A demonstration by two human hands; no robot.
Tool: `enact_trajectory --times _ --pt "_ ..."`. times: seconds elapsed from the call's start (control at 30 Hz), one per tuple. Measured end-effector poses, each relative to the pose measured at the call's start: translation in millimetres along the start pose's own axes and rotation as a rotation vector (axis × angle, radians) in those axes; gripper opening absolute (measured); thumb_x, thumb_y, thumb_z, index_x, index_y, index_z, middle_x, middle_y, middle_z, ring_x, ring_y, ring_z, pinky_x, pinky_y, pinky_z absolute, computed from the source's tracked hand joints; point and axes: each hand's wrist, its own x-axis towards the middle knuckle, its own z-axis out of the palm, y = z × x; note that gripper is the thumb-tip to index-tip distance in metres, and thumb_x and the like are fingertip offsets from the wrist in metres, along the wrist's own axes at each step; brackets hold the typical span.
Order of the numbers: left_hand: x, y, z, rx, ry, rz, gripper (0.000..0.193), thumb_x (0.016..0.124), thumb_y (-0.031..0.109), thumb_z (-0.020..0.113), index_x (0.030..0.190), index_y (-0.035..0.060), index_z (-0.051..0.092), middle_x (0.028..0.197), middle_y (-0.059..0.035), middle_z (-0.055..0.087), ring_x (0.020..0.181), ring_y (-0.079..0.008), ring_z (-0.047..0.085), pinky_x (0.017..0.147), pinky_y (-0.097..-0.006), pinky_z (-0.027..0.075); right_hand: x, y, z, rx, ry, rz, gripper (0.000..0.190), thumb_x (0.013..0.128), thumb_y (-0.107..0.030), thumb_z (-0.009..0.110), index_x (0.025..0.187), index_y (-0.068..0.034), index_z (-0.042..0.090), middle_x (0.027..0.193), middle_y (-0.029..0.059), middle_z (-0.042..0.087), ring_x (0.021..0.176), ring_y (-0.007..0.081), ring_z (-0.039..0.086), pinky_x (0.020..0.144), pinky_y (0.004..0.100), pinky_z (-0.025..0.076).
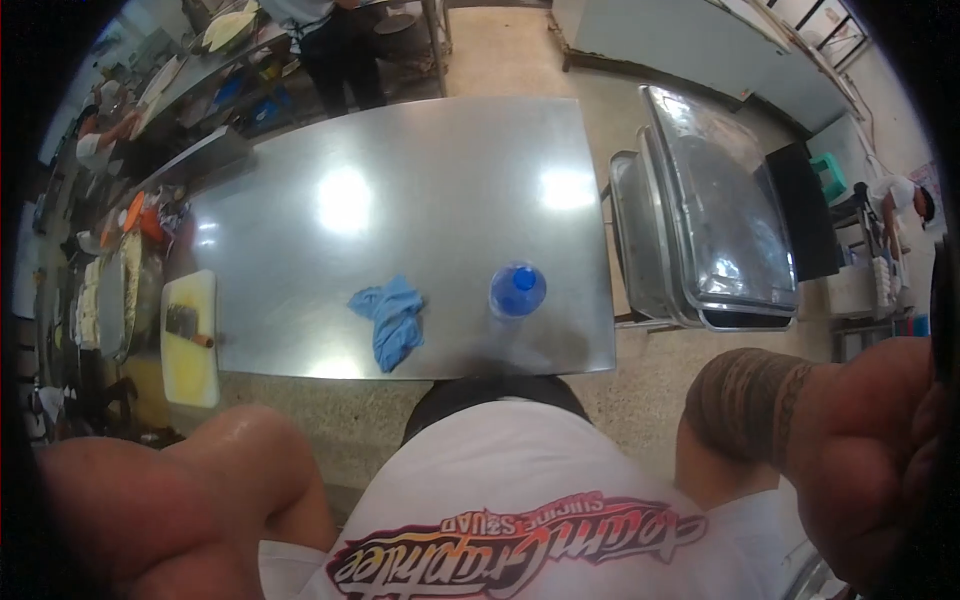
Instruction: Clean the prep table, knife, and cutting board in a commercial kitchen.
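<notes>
Both hands are raised close beside the camera. My left hand (127, 502) looms large and partly dark at the lower left rim, its fingers hidden. At the right rim is my right hand (862, 442), past a tattooed forearm; its fingers fade into the dark edge, so whether it grips anything is unclear. Before me stands a stainless steel table (450, 187). A crumpled light-blue cloth (397, 319) lies near its front edge, and right of that stands a clear bottle with a blue cap (524, 278). A cleaver (182, 321) rests on a yellow-stained white cutting board (191, 382) at the table's left end.
Stacked metal trays (727, 195) stand right of the table. Orange items (142, 217) and a large bowl (146, 292) sit at the left. A person in a dark apron (341, 52) stands beyond the table; other people are at the far left and far right.
</notes>
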Motion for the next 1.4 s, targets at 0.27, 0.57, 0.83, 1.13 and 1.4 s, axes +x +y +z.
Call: enact_trajectory --times 0.27,0.57,0.83,1.13,1.4 --pt "36.4 65.0 125.1 0.242 0.0 -0.145 0.042 0.101 0.025 0.054 0.132 -0.003 0.052 0.128 -0.0207 0.06 0.109 -0.0222 0.063 0.089 -0.0333 0.054 -17.3 7.9 31.7 0.104 0.143 0.103 0.029 0.102 -0.026 0.053 0.103 0.001 0.063 0.102 0.0152 0.068 0.077 0.0178 0.061 0.061 0.0288 0.052" --pt "-122.3 18.2 228.9 -0.098 -0.192 -0.78 0.045 0.086 0.001 0.07 0.129 0.0036 0.056 0.122 -0.0078 0.061 0.089 -0.0147 0.058 0.085 -0.0298 0.046 -177.3 38.7 78.3 -0.149 -0.696 0.842 0.047 0.086 -0.018 0.076 0.129 -0.006 0.062 0.102 0.0091 0.064 0.074 0.0156 0.058 0.065 0.028 0.049" --pt "-300.1 -8.4 221.4 0.026 -0.467 -1.096 0.043 0.081 0.004 0.071 0.123 0.0025 0.059 0.116 -0.0152 0.062 0.082 -0.0253 0.064 0.076 -0.036 0.052 -178.0 49.4 127.1 -0.4 -0.865 0.705 0.054 0.084 -0.034 0.08 0.126 -0.005 0.062 0.094 0.013 0.061 0.081 0.0269 0.064 0.072 0.0384 0.053" --pt "-294.3 -105.8 153.9 0.017 -0.349 -1.145 0.038 0.086 0.007 0.068 0.123 0.0053 0.06 0.119 -0.0128 0.058 0.085 -0.0235 0.065 0.08 -0.0356 0.054 -172.5 59.5 130.1 -0.667 -0.78 0.926 0.027 0.091 -0.023 0.074 0.106 -0.001 0.067 0.088 0.0089 0.067 0.076 0.021 0.061 0.072 0.0337 0.05" --pt "-376.1 -249.7 -22.8 0.358 -0.021 -1.435 0.031 0.084 0.016 0.072 0.113 0.0035 0.068 0.104 -0.0126 0.07 0.085 -0.0242 0.067 0.078 -0.0372 0.054 -153.7 75.9 131.0 -1.122 -0.935 1.003 0.042 0.096 -0.037 0.067 0.121 -0.002 0.066 0.096 0.012 0.068 0.086 0.0241 0.064 0.08 0.0364 0.05"
